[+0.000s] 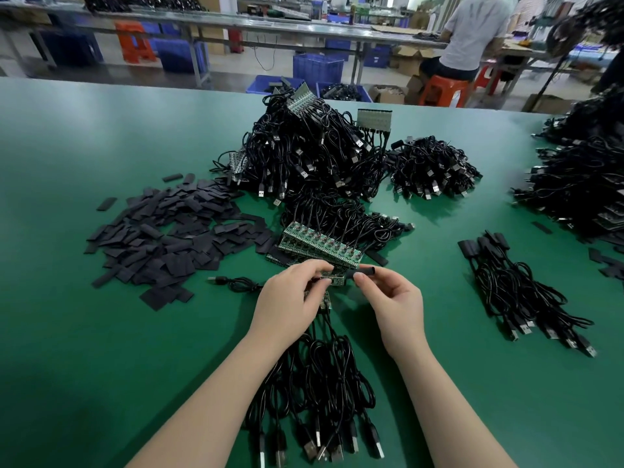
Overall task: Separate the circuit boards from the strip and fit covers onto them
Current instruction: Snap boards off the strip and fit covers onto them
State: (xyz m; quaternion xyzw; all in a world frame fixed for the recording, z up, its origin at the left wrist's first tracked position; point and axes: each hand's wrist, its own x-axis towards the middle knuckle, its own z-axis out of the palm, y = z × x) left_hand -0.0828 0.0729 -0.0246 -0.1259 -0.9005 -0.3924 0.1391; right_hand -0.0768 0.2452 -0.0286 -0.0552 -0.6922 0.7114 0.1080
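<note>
My left hand (pixel 290 298) pinches a small green circuit board (pixel 334 279) at the end of a short board strip whose black USB cables (pixel 320 383) trail toward me. My right hand (pixel 391 298) pinches a black tubular cover (pixel 363 272) just right of that board, its open end close to the board's tip. Behind both hands lies a longer green board strip (pixel 320 246) with wires attached. A heap of flat black covers (pixel 169 238) lies to the left.
A tall heap of cabled board strips (pixel 314 153) rises at centre back on the green table (pixel 84 349). Bundles of black cables (pixel 435 167) sit behind right, another bundle (pixel 526 295) lies right, and more stacks (pixel 580 190) fill the far right. A seated person (pixel 472 35) works beyond.
</note>
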